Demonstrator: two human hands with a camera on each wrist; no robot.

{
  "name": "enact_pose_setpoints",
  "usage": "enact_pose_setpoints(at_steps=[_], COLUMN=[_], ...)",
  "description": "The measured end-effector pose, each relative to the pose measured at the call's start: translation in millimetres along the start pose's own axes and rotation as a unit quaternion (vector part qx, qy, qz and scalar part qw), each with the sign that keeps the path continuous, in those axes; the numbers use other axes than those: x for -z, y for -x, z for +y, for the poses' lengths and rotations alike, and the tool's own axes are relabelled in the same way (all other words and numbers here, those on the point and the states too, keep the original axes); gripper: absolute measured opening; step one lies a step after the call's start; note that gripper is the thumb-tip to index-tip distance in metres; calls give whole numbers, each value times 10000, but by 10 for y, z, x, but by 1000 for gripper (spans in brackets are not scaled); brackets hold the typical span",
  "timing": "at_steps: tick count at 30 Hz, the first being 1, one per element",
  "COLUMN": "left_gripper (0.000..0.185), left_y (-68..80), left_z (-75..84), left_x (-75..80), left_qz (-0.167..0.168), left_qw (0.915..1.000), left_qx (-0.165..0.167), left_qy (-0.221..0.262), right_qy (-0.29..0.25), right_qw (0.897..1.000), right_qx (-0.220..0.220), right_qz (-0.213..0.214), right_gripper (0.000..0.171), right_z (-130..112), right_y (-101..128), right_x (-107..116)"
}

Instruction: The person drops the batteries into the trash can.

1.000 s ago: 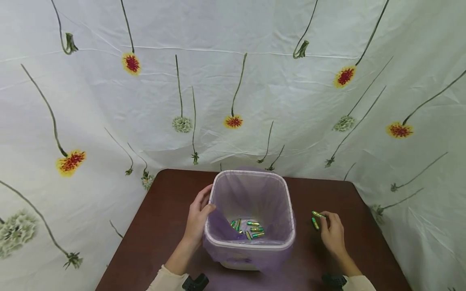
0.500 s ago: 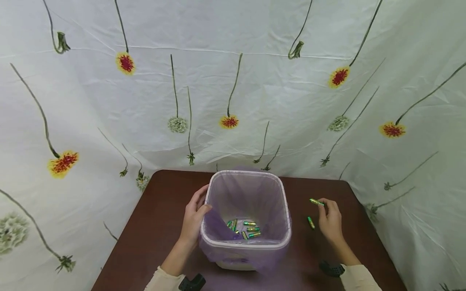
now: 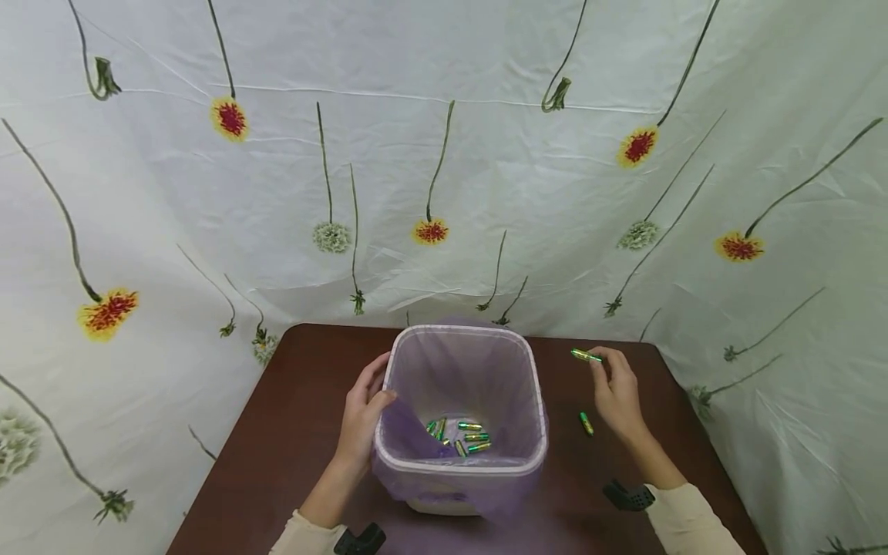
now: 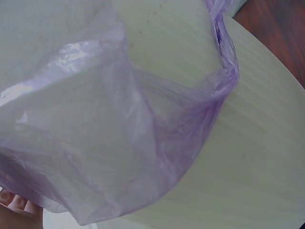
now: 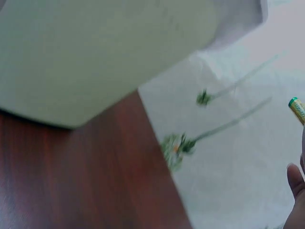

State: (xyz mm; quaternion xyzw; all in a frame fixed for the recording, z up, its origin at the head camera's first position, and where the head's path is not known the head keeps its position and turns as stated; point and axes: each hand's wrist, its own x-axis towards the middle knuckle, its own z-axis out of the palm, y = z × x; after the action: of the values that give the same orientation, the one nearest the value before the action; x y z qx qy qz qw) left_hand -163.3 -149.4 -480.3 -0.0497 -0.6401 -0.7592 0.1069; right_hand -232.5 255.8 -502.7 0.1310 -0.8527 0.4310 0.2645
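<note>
Right hand pinches a green cylindrical battery; left hand grips the purple-lined white plastic bin rim. Carry battery fully over the opening before releasing.

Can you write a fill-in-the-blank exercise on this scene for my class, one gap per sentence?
1. The right hand pinches one green ____ in its fingers.
2. The left hand grips the rim of the bin, which is lined with a ____ bag.
3. One battery lies on the brown ____ beside the bin.
4. More batteries lie ____ the bin.

Missing words: battery; purple; table; inside
</note>
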Motion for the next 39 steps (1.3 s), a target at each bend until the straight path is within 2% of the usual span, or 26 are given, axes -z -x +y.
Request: enact_pose_setpoints(at_steps=[8,19,31,36,39], left_gripper=[60,61,59,60,59], left_y=[3,11,22,17,19], left_z=[-9,-21,19,5,-1], left_x=[-4,-20,12,1,-14], left_qz=[16,-8,81,41,61], left_qw=[10000,10000,10000,10000,10000], left_qx=[36,64,-12,26,41], left_qy=[-9,13,-31,-1,22], right_qy=[-303,-500,-769,-839,-712], right_qw=[9957,9817,9662,9597,9596], right_qx=[879,1702,1937,2148,2095], right_qz=[3,-690,-1518,-1608,-1739], right_gripper=[14,15,16,17,24], right_z=[-402,-835,-1148,-1217,-1245], right_y=[-237,-443,-600,-621,-622], right_x=[-86,-219,-482,-538,-539])
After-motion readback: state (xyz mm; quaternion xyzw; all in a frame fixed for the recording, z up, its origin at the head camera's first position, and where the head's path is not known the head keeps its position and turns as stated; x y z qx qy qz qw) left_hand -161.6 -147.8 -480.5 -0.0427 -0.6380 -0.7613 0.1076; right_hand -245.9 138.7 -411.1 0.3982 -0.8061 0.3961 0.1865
